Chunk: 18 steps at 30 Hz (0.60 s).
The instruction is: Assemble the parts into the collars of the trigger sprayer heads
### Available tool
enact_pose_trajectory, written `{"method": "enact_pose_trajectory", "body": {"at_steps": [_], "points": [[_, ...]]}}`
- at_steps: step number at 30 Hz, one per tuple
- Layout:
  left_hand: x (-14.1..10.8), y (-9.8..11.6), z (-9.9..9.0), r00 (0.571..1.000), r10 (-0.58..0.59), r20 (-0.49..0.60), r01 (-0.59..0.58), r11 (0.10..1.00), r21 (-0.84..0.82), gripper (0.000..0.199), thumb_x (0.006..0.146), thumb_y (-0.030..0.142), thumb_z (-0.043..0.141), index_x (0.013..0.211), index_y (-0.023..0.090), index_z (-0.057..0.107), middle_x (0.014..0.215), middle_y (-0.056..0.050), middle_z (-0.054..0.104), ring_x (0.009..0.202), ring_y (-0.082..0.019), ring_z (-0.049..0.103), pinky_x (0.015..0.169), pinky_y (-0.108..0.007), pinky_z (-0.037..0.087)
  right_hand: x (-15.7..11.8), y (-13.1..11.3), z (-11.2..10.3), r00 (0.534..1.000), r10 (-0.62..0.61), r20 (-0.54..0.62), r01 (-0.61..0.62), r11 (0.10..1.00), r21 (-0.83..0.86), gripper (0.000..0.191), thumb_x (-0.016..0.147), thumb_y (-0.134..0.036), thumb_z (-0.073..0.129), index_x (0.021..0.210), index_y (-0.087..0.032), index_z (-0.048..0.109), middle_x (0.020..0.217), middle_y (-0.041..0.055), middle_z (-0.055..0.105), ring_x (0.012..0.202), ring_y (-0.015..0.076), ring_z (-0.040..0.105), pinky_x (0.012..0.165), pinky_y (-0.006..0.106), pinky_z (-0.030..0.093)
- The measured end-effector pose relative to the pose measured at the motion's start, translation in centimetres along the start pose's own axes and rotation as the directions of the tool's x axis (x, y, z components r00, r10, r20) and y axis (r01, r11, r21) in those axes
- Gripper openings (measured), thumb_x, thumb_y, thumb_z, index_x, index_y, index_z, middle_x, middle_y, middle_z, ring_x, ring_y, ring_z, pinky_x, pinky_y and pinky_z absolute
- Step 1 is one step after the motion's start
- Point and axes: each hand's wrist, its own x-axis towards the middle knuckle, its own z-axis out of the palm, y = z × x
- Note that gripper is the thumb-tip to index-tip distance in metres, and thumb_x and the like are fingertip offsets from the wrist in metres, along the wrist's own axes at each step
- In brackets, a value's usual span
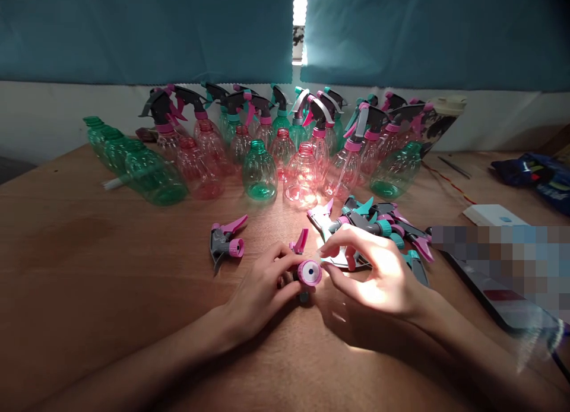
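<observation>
My left hand (263, 284) grips a trigger spray head (300, 241), its pink screw collar (304, 274) turned up towards me and a white disc with a dark central hole showing inside. Just right of the collar, my right hand (383, 276) has thumb and forefinger brought close together. Something small and pale seems to be between these fingertips, but I cannot make it out. A loose grey-and-pink spray head (220, 244) lies on the table to the left. Behind my right hand is a pile of pink, teal and grey spray heads (363, 222).
Pink and green clear bottles (260, 171) line the back of the wooden table (89, 269), several fitted with spray heads. Green bottles (154, 171) stand at the left. To the right are a white box (496, 215), a dark flat device (476, 281) and a blue packet (532, 173).
</observation>
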Motion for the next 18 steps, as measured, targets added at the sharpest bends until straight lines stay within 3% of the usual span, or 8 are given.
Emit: {"method": "enact_pose_trajectory", "body": {"at_steps": [7, 11, 18], "points": [[0.0, -0.1, -0.1, 1.000, 0.009, 0.013, -0.009, 1.000, 0.000, 0.015, 0.086, 0.014, 0.058, 0.100, 0.020, 0.062, 0.093, 0.000, 0.051, 0.070, -0.009, 0.051, 0.065, -0.021, 0.046, -0.1, -0.6, -0.1, 0.976, 0.124, 0.181, -0.121, 0.992, -0.031, 0.015, 0.083, -0.018, 0.056, 0.097, -0.020, 0.058, 0.090, 0.0032, 0.064, 0.081, 0.0153, 0.061, 0.070, 0.027, 0.052], [-0.1, -0.1, -0.1, 1.000, 0.011, 0.013, -0.011, 1.000, 0.013, 0.019, 0.087, 0.016, 0.057, 0.104, 0.021, 0.062, 0.094, 0.000, 0.052, 0.071, -0.010, 0.052, 0.065, -0.022, 0.047, 0.1, -1.0, -0.5, 0.975, 0.123, 0.184, -0.112, 0.991, -0.068, 0.020, 0.082, -0.017, 0.056, 0.101, -0.021, 0.057, 0.095, 0.0034, 0.065, 0.084, 0.0161, 0.061, 0.074, 0.029, 0.051], [-0.1, -0.3, -0.1, 0.998, 0.061, 0.021, -0.062, 0.993, 0.095, 0.021, 0.088, 0.015, 0.056, 0.107, 0.022, 0.059, 0.095, -0.001, 0.052, 0.079, -0.013, 0.054, 0.070, -0.025, 0.047, 0.1, -1.4, -0.5, 0.937, 0.233, 0.260, -0.221, 0.972, -0.078, 0.031, 0.082, -0.020, 0.056, 0.112, -0.023, 0.051, 0.102, 0.0032, 0.064, 0.090, 0.0168, 0.062, 0.079, 0.031, 0.052]]}}
